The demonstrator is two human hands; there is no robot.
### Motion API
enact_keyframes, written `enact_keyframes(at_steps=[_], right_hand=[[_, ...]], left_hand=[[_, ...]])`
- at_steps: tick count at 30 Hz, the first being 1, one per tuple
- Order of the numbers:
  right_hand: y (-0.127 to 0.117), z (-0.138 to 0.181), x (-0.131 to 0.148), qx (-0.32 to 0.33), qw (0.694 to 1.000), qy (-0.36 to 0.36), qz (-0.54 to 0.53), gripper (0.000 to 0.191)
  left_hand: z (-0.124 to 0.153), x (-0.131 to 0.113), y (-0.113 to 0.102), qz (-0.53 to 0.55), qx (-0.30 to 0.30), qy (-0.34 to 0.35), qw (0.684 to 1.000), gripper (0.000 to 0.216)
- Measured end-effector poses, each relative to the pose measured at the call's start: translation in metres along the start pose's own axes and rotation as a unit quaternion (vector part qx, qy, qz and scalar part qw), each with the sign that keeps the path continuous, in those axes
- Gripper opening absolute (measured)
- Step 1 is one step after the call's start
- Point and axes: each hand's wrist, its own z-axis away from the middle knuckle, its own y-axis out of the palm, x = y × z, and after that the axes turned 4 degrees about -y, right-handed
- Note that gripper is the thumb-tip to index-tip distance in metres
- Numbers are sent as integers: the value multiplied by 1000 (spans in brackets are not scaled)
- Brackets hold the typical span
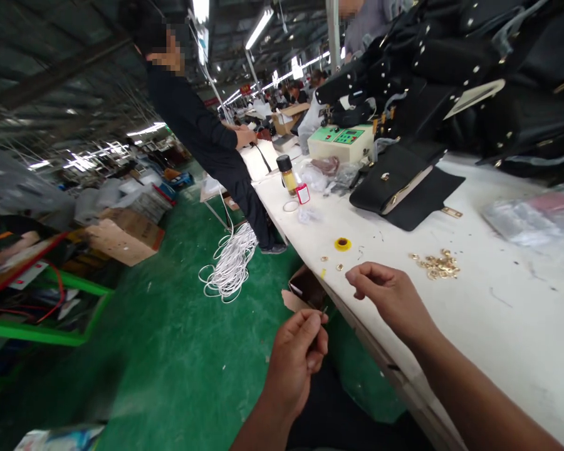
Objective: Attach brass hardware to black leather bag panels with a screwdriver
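My left hand (297,349) is closed in front of the table's edge. Its thumb and forefinger pinch a small, thin, shiny piece (325,309) whose kind I cannot make out. Over the edge of the white table (489,351), my right hand (386,293) has its fingers curled together, and whatever may be between the tips is too small to see. Close to those fingertips lies a small gold fitting (339,267). A heap of gold metal fittings (440,265) lies to the right, and a yellow tape roll (342,244) sits just beyond the hand.
A black bag (399,185) lies with its flap spread, before a large pile of black bags (451,81). A bottle (287,175) and a green-faced machine (342,141) stand farther back. Another person (202,125) stands at the left, beside coiled white cord (230,266) on the floor.
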Motion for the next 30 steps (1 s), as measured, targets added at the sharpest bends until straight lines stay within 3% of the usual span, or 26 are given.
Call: enact_keyframes(at_steps=[10,15,20,25,30], right_hand=[[4,-17,-57,-54,995,-10,82,46],[12,-42,-60,-33,979,-4,200,35],[19,-86,-60,-26,938,-117,324,22],[31,-126,-63,14,872,-97,479,16],[53,-177,-58,28,838,-103,534,18]], left_hand=[[1,32,-49,8,4,-77,997,42],[-4,43,-67,30,16,-113,993,51],[-8,44,-81,50,16,-108,993,54],[-15,43,-98,59,16,-112,992,61],[-19,41,-116,73,14,-116,990,62]])
